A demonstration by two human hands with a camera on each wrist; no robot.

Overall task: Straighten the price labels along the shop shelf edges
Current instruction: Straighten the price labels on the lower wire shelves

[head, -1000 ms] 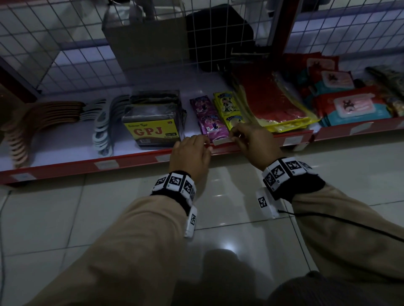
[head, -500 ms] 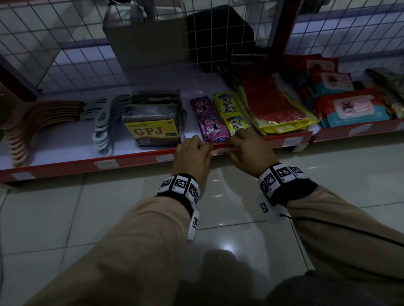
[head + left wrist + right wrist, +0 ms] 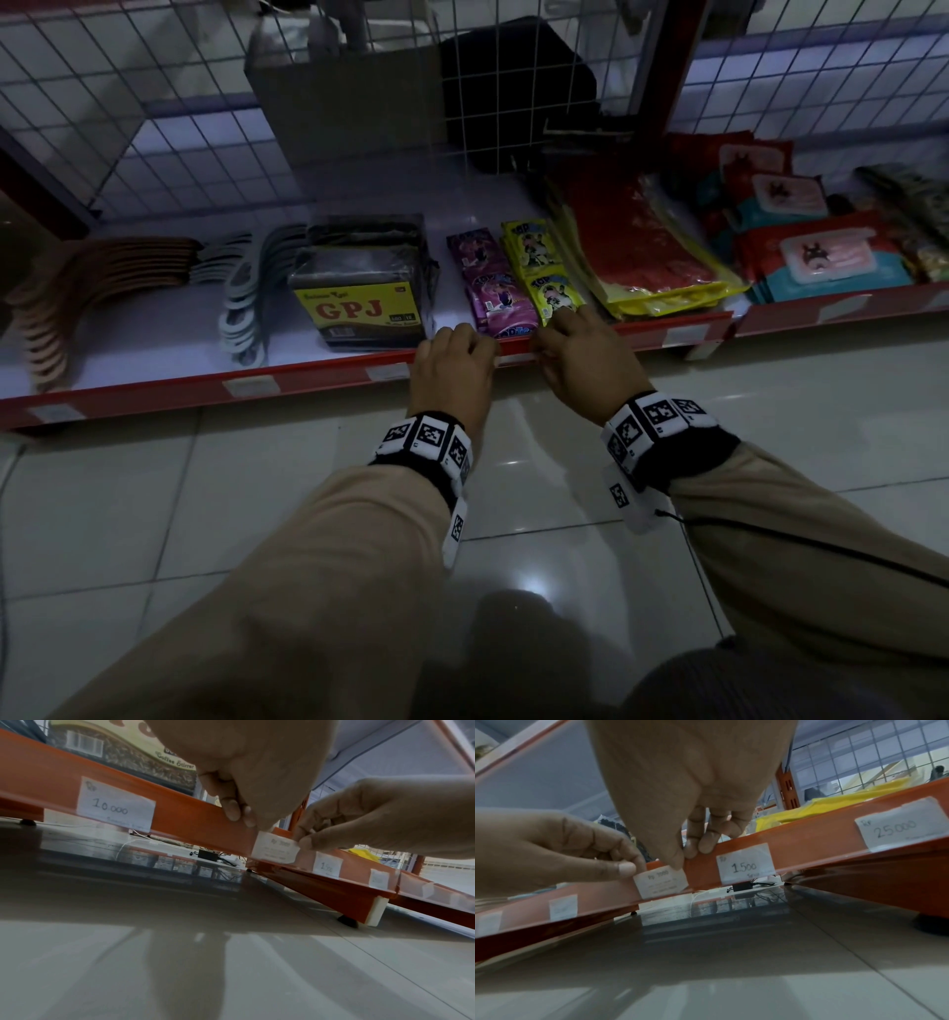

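Left hand: the left hand (image 3: 454, 367) reaches to the red shelf edge (image 3: 318, 377), knuckles up, fingers curled over the lip – thumb tip pinching the left end of the price label (image 3: 661, 882).
Right hand: the right hand (image 3: 577, 354) lies just beside it, wrist bent down, fingers curled on the edge, thumb and fingertips pinching the label's right end.
Price label: a small white slip on the front of the shelf edge, between the two hands, sitting slightly tilted.
Neighbours: a "1.500" label (image 3: 745, 863) just to its right – a "10.000" label (image 3: 115, 805) further left.
Arms: both sleeves (image 3: 318, 565) stretch forward over the tiled floor (image 3: 102, 488).
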